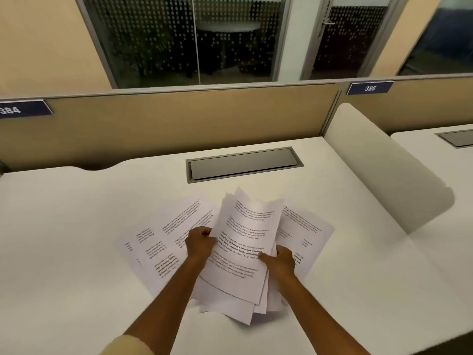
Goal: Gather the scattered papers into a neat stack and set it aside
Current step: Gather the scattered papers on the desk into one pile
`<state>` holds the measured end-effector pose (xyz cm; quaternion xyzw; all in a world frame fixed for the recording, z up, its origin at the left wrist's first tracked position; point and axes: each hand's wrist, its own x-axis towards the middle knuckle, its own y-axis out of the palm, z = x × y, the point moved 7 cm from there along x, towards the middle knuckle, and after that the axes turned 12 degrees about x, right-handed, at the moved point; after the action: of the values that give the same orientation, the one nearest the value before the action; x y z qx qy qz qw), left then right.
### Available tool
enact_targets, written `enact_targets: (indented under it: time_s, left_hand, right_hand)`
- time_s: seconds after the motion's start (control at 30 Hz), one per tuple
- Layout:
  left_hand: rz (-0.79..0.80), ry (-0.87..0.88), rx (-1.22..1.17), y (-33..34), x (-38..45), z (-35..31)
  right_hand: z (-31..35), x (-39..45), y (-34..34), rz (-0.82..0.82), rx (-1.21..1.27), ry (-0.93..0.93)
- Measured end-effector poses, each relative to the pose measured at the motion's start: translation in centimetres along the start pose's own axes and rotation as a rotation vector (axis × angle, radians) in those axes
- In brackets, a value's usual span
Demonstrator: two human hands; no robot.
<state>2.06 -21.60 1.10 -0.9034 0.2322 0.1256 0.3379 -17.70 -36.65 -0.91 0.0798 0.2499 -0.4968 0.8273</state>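
A loose bundle of printed white papers (243, 242) is held above the white desk (76, 226), its sheets uneven and fanned at the bottom edge. My left hand (201, 243) grips the bundle's left edge. My right hand (280, 260) grips its right edge, thumb on the top sheet. More printed sheets (163, 239) lie flat on the desk to the left, under the bundle. Other sheets (304, 231) lie flat to the right, partly hidden by the bundle.
A grey cable hatch (243, 163) is set into the desk behind the papers. A tan partition (179, 121) with labels 384 and 385 runs along the back. A white curved divider (384, 175) stands on the right, with another desk beyond.
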Motion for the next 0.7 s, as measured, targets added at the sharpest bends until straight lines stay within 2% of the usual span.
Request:
enact_targets:
  time_s: [0.17,0.27,0.5,0.7]
  left_hand:
    - [0.037,0.193,0.251,2.7,1.6,-2.3]
    - [0.063,0.240,0.339,4.3,2.3,-2.7]
    - [0.109,0.320,0.609,6.4,2.2,-3.6]
    - [0.197,0.367,0.716,7.3,1.9,-3.5]
  right_hand:
    - [-1.5,-0.9,-2.4,-0.089,-0.091,0.008]
    - [-1.8,-1.4,-3.2,-0.156,-0.115,-0.007]
    - [-1.7,-1.7,-2.6,-0.180,0.043,-0.027]
    - [-1.7,-1.2,-2.8,-0.223,0.127,0.044]
